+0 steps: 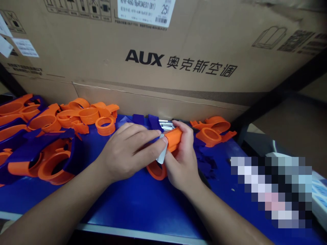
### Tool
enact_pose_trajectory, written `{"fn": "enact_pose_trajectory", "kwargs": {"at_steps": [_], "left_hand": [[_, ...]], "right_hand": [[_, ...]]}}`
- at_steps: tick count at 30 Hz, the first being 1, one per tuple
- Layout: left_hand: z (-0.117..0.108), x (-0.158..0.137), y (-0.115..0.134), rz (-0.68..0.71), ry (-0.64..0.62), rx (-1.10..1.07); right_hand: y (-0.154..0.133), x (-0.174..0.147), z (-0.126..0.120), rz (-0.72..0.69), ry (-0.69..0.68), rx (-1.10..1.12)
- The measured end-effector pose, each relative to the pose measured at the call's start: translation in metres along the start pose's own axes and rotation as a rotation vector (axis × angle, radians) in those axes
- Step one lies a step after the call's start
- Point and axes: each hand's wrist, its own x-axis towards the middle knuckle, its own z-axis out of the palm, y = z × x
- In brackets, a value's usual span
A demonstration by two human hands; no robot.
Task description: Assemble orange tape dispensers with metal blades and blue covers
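My right hand point(184, 160) is closed around an orange plastic part point(173, 139), thumb below and fingers along its far side. Pinched between the fingertips of my left hand point(130, 149) is a small silvery metal plate point(161, 154), set against the near end of the orange part. Its upper edge looks toothed, like a tape dispenser blade. An orange ring point(157, 171) shows just under the hands; whether it joins the held part I cannot tell. Behind my fingers lie shiny metal strips point(166, 125) beside a dark blue plastic piece point(154, 121).
Several orange ring pieces point(89, 115) lie back left. Blue and orange tape dispenser bodies point(55, 160) crowd the left side. More orange pieces point(208, 136) rest at the right. A large cardboard box point(102, 47) stands behind the blue tabletop point(122, 207). A pixelated patch covers the right.
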Motion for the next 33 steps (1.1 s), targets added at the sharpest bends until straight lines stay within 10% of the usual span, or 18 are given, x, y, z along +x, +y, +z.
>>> {"fn": "enact_pose_trajectory", "kwargs": {"at_steps": [33], "left_hand": [[-0.0031, -0.0009, 0.0011, 0.069, 0.158, -0.155]], "right_hand": [[-0.0020, -0.0085, 0.0049, -0.078, -0.078, 0.240]]}}
